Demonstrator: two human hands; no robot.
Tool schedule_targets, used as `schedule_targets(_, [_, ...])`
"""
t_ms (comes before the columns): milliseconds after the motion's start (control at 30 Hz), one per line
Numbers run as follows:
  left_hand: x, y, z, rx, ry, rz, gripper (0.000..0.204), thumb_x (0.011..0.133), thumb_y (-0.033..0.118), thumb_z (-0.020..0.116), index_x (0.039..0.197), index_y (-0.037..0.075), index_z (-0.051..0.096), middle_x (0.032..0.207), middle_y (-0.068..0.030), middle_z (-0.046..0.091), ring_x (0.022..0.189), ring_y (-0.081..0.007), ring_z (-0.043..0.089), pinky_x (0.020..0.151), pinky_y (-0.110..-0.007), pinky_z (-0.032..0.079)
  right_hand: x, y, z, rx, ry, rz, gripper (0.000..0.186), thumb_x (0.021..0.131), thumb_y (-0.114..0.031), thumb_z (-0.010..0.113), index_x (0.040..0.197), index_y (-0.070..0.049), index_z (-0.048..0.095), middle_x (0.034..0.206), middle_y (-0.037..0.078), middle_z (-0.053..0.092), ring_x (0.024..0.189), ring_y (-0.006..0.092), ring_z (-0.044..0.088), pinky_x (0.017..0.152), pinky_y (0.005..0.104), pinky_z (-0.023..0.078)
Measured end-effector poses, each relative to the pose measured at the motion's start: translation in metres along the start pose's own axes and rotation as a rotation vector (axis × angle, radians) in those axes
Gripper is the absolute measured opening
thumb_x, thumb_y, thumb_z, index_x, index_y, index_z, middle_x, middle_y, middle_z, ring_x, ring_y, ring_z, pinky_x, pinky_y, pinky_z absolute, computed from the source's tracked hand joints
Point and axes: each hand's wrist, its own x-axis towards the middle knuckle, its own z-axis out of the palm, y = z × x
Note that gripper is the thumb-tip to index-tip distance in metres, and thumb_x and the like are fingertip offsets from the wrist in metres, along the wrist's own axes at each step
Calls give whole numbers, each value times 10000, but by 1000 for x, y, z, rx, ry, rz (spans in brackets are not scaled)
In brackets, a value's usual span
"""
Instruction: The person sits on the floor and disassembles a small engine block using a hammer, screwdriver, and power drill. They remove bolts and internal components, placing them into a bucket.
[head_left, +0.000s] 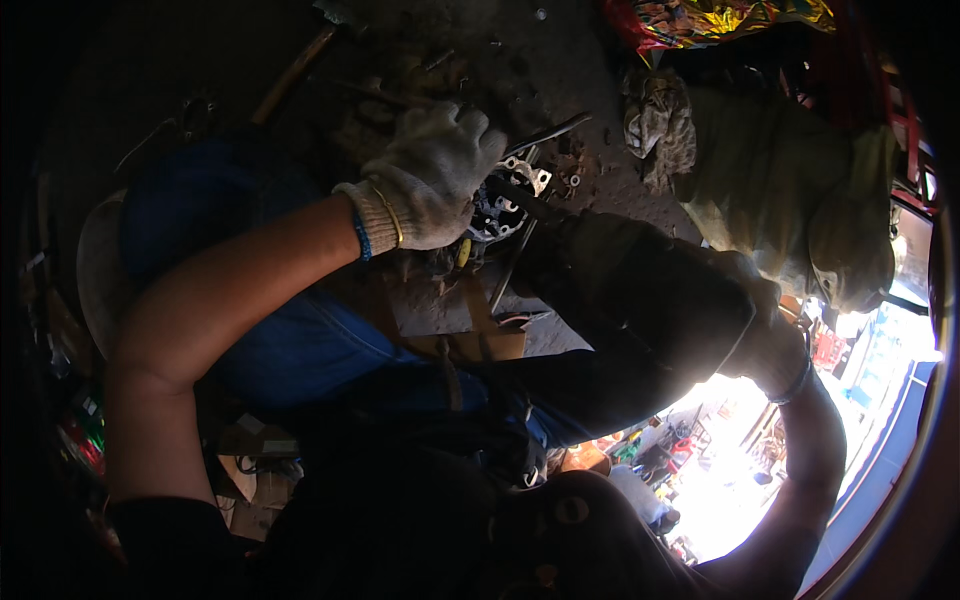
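My left hand (430,180), in a pale knit work glove, is curled at the left edge of a metal engine part (538,180) with openings and bolt holes. Its palm and what it grips are hidden. Beside its knuckles a dark metal bar (560,129) slants up to the right. From the right, a bulky dark power tool (640,275) reaches toward the part, its narrow front end at the openings; shadow hides its exact kind. Gloved and mostly in shade, my right hand (772,325) is closed at the tool's rear end.
Small rings (574,181) lie on the dirty floor right of the part. A wooden handle (293,75) is at the upper left. Cardboard (480,346) lies below the part. Draped greenish cloth (780,180) and a shiny coloured bag (720,22) are at the right. Clutter sits in bright light lower right.
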Motion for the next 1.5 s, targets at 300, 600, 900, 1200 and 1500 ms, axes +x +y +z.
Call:
schedule_targets(300, [1,3,10,-32,150,-33,584,747,251,820,1224,35,559,1159,-140,568,1072,-290,548,929,-443,490,22,-39,21,-411,257,-254,418,810,-120,739,1214,-24,690,1257,133,682,1099,260,684,946,337,552])
schedule_targets(600, [5,14,17,-76,178,-65,542,739,212,816,1183,32,562,1130,-158,588,1104,-340,558,990,-492,454,-13,-38,31,291,193,85,233,842,-5,632,1032,-36,763,1095,122,750,949,247,744,861,336,599])
schedule_targets(900, [6,16,14,-46,142,-86,609,736,241,835,1234,58,536,1179,-167,553,1151,-357,534,1011,-510,435,-10,-35,44,335,171,103,224,853,-21,635,1039,-34,758,1072,118,746,935,240,739,845,330,594])
schedule_targets(1200, [3,10,15,-48,158,-53,633,733,247,834,1260,58,541,1205,-157,551,1156,-361,533,1009,-509,447,-12,-34,46,391,167,131,217,863,-38,638,1046,-33,754,1049,114,742,922,232,734,830,325,589])
schedule_targets(1500, [0,4,9,-12,157,-21,704,698,283,823,1300,42,550,1221,-168,583,1145,-383,552,1022,-493,461,-21,-34,64,431,185,128,212,873,-55,641,1054,-31,749,1026,110,738,909,225,729,814,319,584])
